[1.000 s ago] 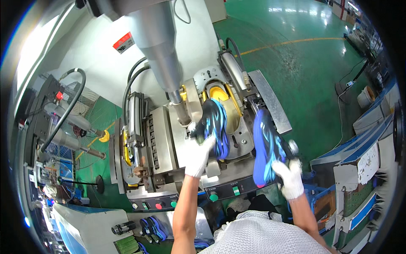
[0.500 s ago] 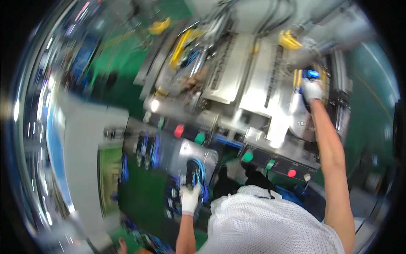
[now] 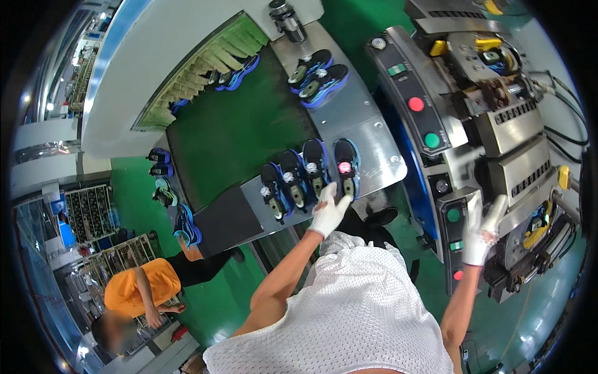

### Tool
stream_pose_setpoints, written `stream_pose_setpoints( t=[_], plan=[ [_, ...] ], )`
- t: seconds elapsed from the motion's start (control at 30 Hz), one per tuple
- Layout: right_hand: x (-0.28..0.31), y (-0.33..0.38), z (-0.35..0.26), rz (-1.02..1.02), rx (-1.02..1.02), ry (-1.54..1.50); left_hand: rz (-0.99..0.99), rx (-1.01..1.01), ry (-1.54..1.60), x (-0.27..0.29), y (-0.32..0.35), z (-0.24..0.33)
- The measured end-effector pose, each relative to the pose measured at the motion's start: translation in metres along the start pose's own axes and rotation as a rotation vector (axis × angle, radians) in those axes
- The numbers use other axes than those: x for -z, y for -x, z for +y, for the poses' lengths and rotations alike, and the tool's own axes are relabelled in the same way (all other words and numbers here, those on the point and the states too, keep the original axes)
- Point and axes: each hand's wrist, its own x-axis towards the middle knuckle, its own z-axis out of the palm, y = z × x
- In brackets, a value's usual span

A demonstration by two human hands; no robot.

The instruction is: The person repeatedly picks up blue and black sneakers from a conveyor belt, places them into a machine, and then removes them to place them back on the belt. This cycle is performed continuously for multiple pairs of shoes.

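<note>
My left hand (image 3: 329,215), in a white glove, has its fingers apart at the heel of the rightmost black-and-blue shoe (image 3: 347,153). It looks empty; whether the fingertips touch the heel I cannot tell. Several similar shoes (image 3: 291,174) stand in a row just left of that one, on the metal plate (image 3: 379,149) beside the conveyor. My right hand (image 3: 481,234), also gloved, is open with fingers stretched, over or close to the press machine's front control panel (image 3: 453,201). Nothing shows in its grasp.
A green conveyor belt (image 3: 249,131) runs from a curtained opening, with another shoe (image 3: 240,71) near the curtain. Two shoes (image 3: 317,78) and a dark flask (image 3: 286,22) stand along its metal edge. A person in an orange shirt (image 3: 143,283) is at the lower left.
My view has swung left toward the conveyor. My right hand has come back from the machine's right-hand station. My left hand, earlier on a shoe, now has its fingers spread at the row's right end.
</note>
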Motion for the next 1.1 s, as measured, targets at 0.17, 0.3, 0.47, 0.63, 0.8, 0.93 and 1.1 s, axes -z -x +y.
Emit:
stream_pose_setpoints(
  t=[0.17, 0.3, 0.47, 0.63, 0.8, 0.93, 1.1],
  plan=[
    [-0.12, 0.054, 0.07, -0.169, 0.348, 0.825, 0.064, -0.075, 0.17, 0.071, 0.035, -0.018],
    [-0.12, 0.055, -0.016, -0.377, 0.272, 0.351, 0.119, -0.042, 0.099, 0.08, -0.003, -0.013],
    [-0.189, 0.084, -0.207, -0.803, 0.059, -0.304, 0.251, -0.057, -0.032, 0.024, -0.066, -0.036],
    [-0.327, 0.134, -0.195, -0.373, -0.128, -0.156, 0.094, -0.035, 0.067, 0.027, -0.099, -0.044],
    [-0.265, 0.11, -0.165, -0.484, -0.553, -0.611, -0.246, 0.067, -0.032, 0.063, -0.108, 0.026],
    [-0.144, 0.132, -0.169, -0.485, -0.877, -0.581, -0.58, 0.016, -0.367, 0.04, -0.094, 0.048],
    [-0.071, 0.261, -0.123, 0.058, -1.237, -0.864, -0.715, -0.505, -0.538, -0.021, 0.022, 0.104]
  ],
)
